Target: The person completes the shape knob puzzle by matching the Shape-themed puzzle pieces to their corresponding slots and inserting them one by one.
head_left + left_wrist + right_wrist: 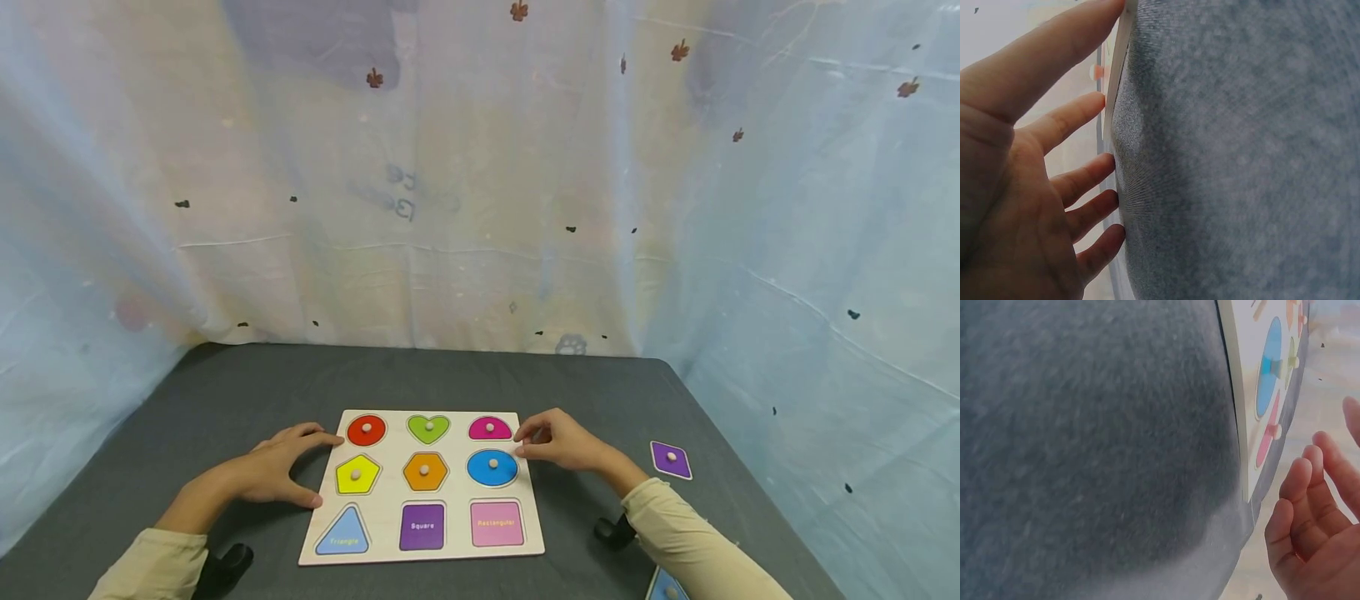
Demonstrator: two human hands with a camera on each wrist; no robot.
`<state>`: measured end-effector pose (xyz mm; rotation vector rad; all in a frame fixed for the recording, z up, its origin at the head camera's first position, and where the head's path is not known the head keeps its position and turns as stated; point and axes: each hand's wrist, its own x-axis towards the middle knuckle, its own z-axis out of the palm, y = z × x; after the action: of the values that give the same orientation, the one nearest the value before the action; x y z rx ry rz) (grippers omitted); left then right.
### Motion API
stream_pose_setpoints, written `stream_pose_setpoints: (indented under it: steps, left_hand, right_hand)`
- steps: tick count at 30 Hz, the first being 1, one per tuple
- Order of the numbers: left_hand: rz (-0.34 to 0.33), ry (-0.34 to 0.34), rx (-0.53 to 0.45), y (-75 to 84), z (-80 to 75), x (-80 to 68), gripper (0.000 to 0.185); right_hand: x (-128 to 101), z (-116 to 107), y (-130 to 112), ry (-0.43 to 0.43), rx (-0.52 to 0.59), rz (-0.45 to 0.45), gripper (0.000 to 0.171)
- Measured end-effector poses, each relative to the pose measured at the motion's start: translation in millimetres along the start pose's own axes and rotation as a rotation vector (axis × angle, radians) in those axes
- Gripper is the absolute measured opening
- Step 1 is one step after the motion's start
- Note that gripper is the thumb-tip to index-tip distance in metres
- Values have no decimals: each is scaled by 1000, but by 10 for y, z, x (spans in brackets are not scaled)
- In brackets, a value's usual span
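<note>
Flanking the board (459,496), the left grip (277,467) spreads wide, the right grip (558,440) narrower, one blue piece (662,588) cropped.

There is room to pass over the desk (450,379) between the board (457,493) and curtain (480,283); knobs (424,470) jut up, and the left hand (279,468) and right hand (562,442) block the board's sides.

Both cream sleeves (153,567) have a rounded black piece (234,563) beside them
</note>
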<state>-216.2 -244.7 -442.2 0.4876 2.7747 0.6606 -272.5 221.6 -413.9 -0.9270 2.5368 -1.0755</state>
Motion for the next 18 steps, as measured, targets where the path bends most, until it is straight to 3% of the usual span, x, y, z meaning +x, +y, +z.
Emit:
stream_pose_setpoints:
  steps: [18]
  left_hand:
    - [-6, -9, 2, 22, -24, -7, 85]
  right_hand:
    - [-362, -389, 162, 43, -42, 4, 28]
